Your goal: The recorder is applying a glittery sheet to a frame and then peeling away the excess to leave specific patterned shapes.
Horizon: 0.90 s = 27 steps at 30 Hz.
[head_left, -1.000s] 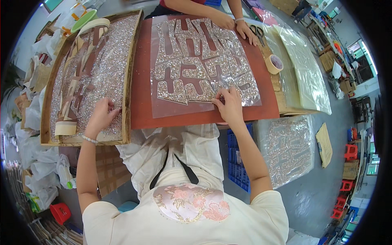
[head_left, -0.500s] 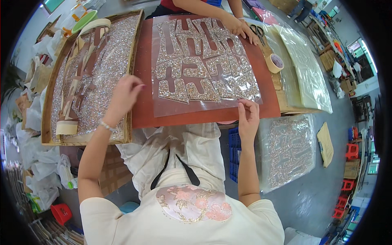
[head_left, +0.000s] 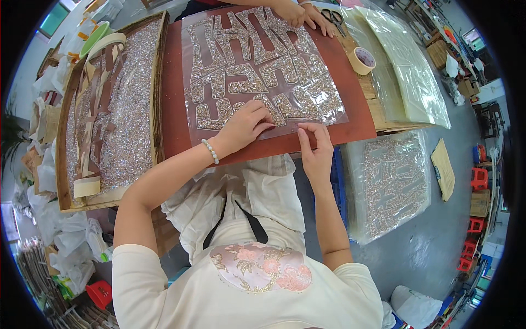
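A clear plastic sheet [head_left: 263, 71] carrying glittery cut-out shapes [head_left: 246, 79] lies flat on a reddish-brown board [head_left: 172, 109] on the bench, its near edge close to the board's near edge. The left hand [head_left: 244, 127] rests on the sheet's near edge, fingers curled and pressing down on the plastic; whether it pinches anything cannot be told. The right hand [head_left: 316, 147] sits just beside it at the same edge, fingers extended and fingertips touching the sheet, gripping nothing visibly. At the board's far edge, another person's hands [head_left: 298, 12] lie on the sheet. A wooden tray [head_left: 156, 82] of glitter scraps adjoins the board's left side. A tape roll [head_left: 362, 60] and scissors [head_left: 334, 17] lie toward the far right corner.
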Each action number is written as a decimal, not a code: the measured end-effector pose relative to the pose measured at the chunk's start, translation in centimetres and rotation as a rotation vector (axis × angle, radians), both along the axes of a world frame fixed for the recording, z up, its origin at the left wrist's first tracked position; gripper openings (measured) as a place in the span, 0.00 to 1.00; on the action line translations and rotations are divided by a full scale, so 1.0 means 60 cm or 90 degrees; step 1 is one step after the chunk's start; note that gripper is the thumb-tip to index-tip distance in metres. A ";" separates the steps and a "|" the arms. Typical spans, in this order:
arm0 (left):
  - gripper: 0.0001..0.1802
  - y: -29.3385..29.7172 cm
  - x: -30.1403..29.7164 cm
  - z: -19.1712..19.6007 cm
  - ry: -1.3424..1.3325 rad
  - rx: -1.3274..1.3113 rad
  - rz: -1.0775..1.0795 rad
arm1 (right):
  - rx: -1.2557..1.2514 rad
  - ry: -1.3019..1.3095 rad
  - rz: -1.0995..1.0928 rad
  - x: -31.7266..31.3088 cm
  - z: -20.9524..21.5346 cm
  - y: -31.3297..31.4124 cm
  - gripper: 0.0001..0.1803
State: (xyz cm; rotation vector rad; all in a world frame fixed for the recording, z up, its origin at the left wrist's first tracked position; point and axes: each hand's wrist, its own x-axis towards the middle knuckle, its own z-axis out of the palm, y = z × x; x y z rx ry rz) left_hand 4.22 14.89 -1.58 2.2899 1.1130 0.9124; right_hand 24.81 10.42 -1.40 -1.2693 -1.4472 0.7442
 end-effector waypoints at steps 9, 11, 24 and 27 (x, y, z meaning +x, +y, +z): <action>0.05 0.013 0.002 -0.020 -0.008 0.057 0.000 | 0.097 -0.098 0.032 -0.006 -0.018 0.036 0.05; 0.08 0.010 -0.001 -0.018 0.022 0.080 0.013 | 0.128 -0.159 0.040 -0.010 -0.021 0.041 0.06; 0.08 -0.005 -0.031 -0.022 0.016 0.081 0.044 | 0.195 -0.252 0.082 -0.044 -0.031 0.050 0.05; 0.08 -0.012 -0.038 -0.017 -0.004 0.072 0.057 | 0.170 -0.260 0.097 -0.052 -0.028 0.045 0.05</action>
